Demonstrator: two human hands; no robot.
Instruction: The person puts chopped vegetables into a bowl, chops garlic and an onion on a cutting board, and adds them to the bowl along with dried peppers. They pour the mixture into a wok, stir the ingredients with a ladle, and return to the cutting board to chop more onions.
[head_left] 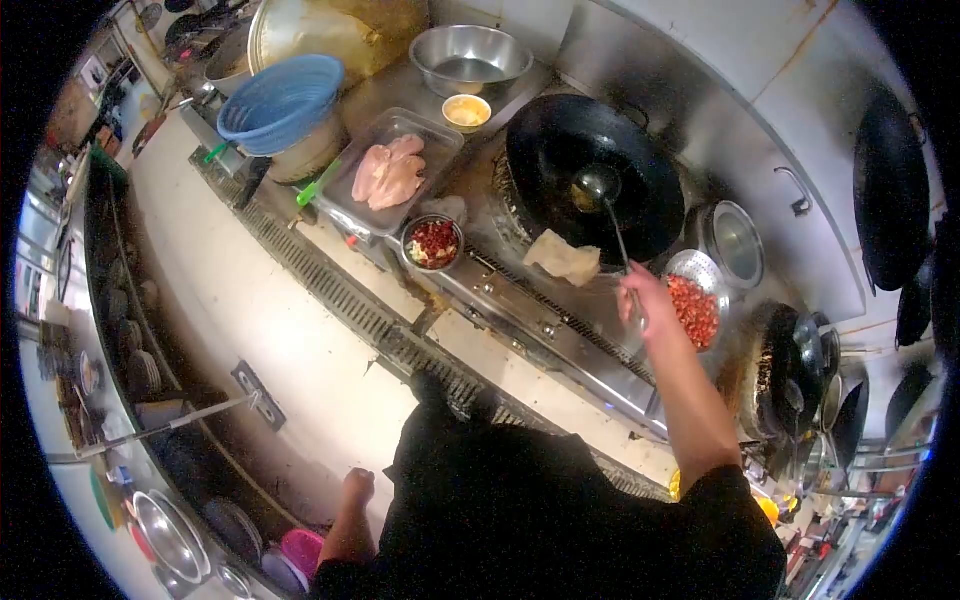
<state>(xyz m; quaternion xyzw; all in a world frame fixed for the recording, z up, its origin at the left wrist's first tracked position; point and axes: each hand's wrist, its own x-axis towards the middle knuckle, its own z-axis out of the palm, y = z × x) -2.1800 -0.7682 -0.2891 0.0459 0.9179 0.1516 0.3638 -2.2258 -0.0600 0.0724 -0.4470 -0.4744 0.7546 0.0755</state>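
Note:
My right hand [648, 300] is closed around the handle of a ladle [599, 184]. The ladle's bowl rests inside a large black wok [540, 135], with a little yellowish liquid beside it. A folded beige cloth [562, 258] lies at the wok's near rim. Just right of my right hand sits a perforated strainer [694, 263] full of red diced pieces [692, 312]. My left hand [359, 487] hangs low by my side, away from the stove, its fingers curled in with nothing visible in them.
Left of the wok are a clear tray [352, 212] of raw chicken breasts [388, 173], a bowl of dried red chillies [434, 243], a small yellow-filled bowl [466, 112], a steel basin [470, 62] and a blue basket [280, 105]. A second wok [775, 375] stands right. A floor grate [330, 285] runs along the stove.

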